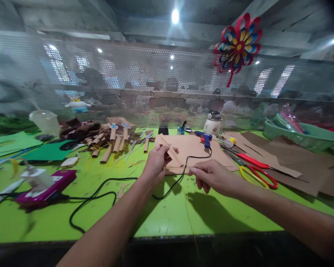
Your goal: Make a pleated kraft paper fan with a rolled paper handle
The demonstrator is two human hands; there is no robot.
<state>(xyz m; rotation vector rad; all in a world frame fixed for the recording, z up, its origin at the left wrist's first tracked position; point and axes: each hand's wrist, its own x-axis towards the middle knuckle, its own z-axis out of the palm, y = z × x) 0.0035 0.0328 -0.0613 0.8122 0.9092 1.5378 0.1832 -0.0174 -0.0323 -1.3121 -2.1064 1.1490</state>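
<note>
The single view looks from the person's own head, facing forward and down across the desk from its near edge. It sits close above the left hand and right hand, yet reaches wide enough to take in the perforated screen on the far side and the ceiling over it

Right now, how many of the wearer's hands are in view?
2: the left hand holds a brown paper strip; the right hand is beside the black cord.
</note>
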